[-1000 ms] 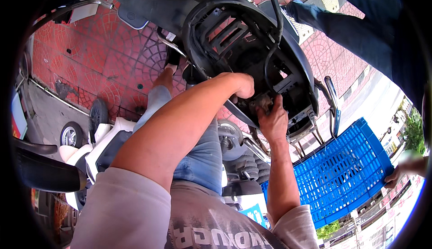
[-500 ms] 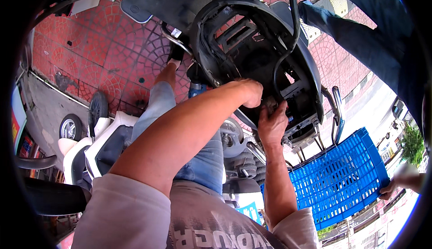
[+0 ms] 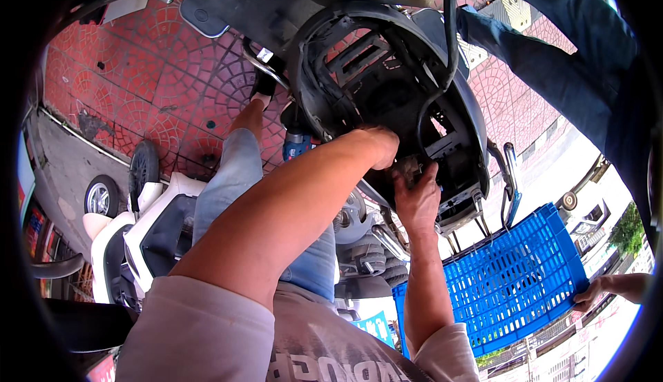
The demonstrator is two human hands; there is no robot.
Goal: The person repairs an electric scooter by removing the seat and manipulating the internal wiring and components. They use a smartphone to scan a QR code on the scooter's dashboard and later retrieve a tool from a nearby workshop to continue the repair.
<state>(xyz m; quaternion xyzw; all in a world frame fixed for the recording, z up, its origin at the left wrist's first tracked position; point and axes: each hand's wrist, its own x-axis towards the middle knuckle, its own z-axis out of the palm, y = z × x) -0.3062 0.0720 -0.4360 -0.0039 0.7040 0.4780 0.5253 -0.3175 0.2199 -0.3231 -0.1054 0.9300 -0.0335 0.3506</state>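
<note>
A scooter's black body shell [image 3: 304, 71] lies exposed in front of me, its hollow inside showing brackets and dark parts. My left hand [image 3: 381, 146] reaches over the near rim of that opening, closed, with its fingertips hidden inside. Beside it, my right hand [image 3: 416, 199] comes up from below, thumb and fingers closed round a small, dirty brownish-grey part [image 3: 410, 169]. That part sits between the two hands, and its kind is too unclear to name. A thick black cable [image 3: 450, 51] hangs down into the opening, passing just beyond my hands.
A blue plastic crate [image 3: 497, 285] stands at the lower right, and another person's hand [image 3: 590, 294] holds its edge. Someone in jeans [image 3: 539, 57] is at the far right. A blue power tool [image 3: 297, 146] is left of the shell; a white scooter [image 3: 152, 233] stands farther left.
The whole view has shifted slightly, so things appear a little lower and to the left. Both hands stay at the same spot in the shell; the small part shows more clearly.
</note>
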